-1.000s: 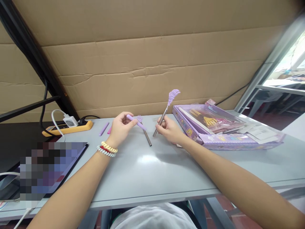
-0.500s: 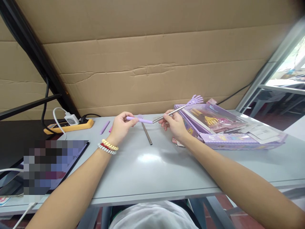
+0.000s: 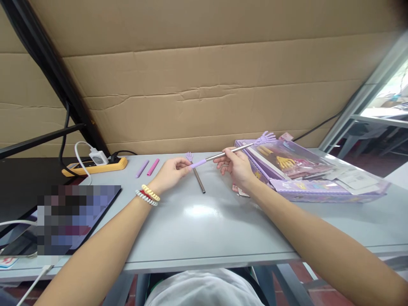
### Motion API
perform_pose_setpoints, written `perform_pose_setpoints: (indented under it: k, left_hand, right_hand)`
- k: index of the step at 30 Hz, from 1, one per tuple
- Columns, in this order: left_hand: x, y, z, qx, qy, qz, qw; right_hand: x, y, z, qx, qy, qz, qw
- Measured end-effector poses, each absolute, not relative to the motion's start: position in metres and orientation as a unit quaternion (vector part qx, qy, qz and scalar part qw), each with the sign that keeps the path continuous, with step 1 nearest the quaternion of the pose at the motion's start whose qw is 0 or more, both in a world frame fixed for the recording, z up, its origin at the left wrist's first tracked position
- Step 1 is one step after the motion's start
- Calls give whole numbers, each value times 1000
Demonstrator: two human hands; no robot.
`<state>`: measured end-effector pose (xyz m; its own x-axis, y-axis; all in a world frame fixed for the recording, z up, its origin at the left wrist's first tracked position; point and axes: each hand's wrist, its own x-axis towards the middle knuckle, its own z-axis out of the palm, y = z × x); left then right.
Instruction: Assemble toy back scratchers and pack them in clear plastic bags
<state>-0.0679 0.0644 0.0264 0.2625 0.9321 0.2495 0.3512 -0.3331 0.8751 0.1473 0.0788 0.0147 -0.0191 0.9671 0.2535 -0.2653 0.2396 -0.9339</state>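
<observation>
Right, straight to a wide grey tabletop [image 3: 210, 238] underneath both grips. To the right of the right grip, a lilac box [image 3: 325, 186], open and full of wrapped pieces. Well left of the left grip, a dark tablet [image 3: 79, 219], and beyond that a yellow power strip [image 3: 110, 167]. Onto the hands: right hand [image 3: 237, 166] closed, thumb and fingertips on the metal shaft of a hand-shaped scratcher [image 3: 216, 156], clawed head out to the grip's right, over the box's far left corner. Left hand [image 3: 174, 172] pinching a lilac sleeve [image 3: 199, 163], end to end with the shaft, hard to tell how far on. Just behind and below that pinch, a second scratcher [image 3: 199, 181] flat on the table. Smallest, beyond the left wrist: a loose lilac tube [image 3: 142, 169] beside a pink tube [image 3: 153, 167].
</observation>
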Motion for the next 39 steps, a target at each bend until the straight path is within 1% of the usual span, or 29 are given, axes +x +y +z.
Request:
perform_pose_setpoints:
  k: [4, 13, 16, 22, 26, 29, 32, 37, 39]
  left_hand:
    - [-64, 60, 24, 756, 448, 352, 322]
    - [-65, 58, 27, 797, 440, 319, 264]
    - [-66, 56, 26, 816, 432, 324, 205]
    - [-69, 58, 18, 857, 405, 318, 14]
    - [-69, 58, 17, 845, 418, 332, -33]
    - [-68, 57, 18, 844, 421, 332, -31]
    - [-68, 55, 20, 849, 429, 308, 8]
    - [-65, 54, 25, 836, 440, 287, 155]
    - [-64, 54, 25, 832, 435, 283, 195]
  right_hand:
    - [147, 77, 12, -331, -515, 532, 585]
    - [152, 75, 14, -310, -557, 540, 550]
    - [152, 74, 15, -313, -557, 537, 550]
    - [152, 75, 14, -321, -558, 532, 550]
    - [153, 77, 12, -304, -565, 537, 548]
    - [156, 80, 9, -293, -573, 540, 543]
    - [158, 81, 7, -286, -578, 544, 537]
    - [157, 80, 8, -281, -595, 543, 522]
    - [156, 79, 8, -285, -597, 540, 520]
